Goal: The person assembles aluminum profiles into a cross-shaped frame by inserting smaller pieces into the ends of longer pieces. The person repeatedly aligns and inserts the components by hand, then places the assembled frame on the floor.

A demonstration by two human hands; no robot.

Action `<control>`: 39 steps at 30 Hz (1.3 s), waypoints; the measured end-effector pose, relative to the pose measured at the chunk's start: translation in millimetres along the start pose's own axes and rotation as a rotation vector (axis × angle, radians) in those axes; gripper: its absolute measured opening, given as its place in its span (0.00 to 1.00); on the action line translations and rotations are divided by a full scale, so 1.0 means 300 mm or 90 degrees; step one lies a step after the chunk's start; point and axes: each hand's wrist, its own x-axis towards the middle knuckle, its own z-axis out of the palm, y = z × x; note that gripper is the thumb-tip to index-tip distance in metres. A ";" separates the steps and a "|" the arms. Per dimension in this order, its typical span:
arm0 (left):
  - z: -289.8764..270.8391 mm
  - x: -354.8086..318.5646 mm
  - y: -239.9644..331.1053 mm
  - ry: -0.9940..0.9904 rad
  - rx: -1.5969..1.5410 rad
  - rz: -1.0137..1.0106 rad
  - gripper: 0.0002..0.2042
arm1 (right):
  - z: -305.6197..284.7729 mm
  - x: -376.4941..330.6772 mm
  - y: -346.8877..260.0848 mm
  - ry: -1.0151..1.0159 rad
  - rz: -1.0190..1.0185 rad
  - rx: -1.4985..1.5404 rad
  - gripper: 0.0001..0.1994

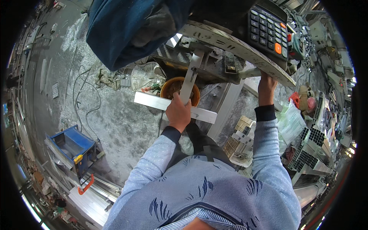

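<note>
Well, the left hand (179, 115) is closed on a pale metal bar (189, 82) where it meets a crosswise bar (153, 101), a yellow-orange bucket (196, 94) showing behind. Farther out, the right hand (267, 87) meets a board's edge (245, 55), fingers partly hidden, beside a calculator (268, 32).

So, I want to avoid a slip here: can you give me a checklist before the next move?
1. Left hand gripping where the flat metal bar meets the crosspiece: ok.
2. Right hand grip: cannot tell; the board hides its fingertips.
3. Crosspiece clear of the orange bucket: cannot tell; they overlap in this view.
4. Calculator well back from the board's edge: not ok, it sits close.
5. Floor free of loose cable: not ok.
</note>
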 end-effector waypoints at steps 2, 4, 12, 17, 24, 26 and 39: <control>-0.005 -0.004 -0.002 0.005 -0.005 0.010 0.24 | 0.039 -0.005 0.020 0.032 0.026 -0.004 0.08; -0.008 -0.006 -0.007 -0.001 -0.021 0.010 0.25 | 0.067 -0.021 0.036 0.027 0.049 -0.001 0.09; -0.024 -0.014 0.016 -0.022 0.020 -0.027 0.23 | 0.103 -0.050 0.000 0.010 0.029 -0.067 0.11; -0.030 0.001 -0.003 -0.061 0.058 -0.024 0.25 | 0.112 -0.061 -0.025 -0.094 0.057 -0.079 0.11; -0.032 0.019 -0.064 -0.083 0.065 0.081 0.30 | 0.154 -0.044 -0.012 -0.073 0.053 -0.103 0.11; -0.068 0.014 -0.042 -0.014 0.097 0.188 0.32 | 0.174 -0.044 -0.006 -0.047 0.197 0.123 0.12; -0.866 0.164 0.782 0.492 0.069 0.910 0.17 | 0.059 0.003 -0.045 -0.112 0.262 0.497 0.14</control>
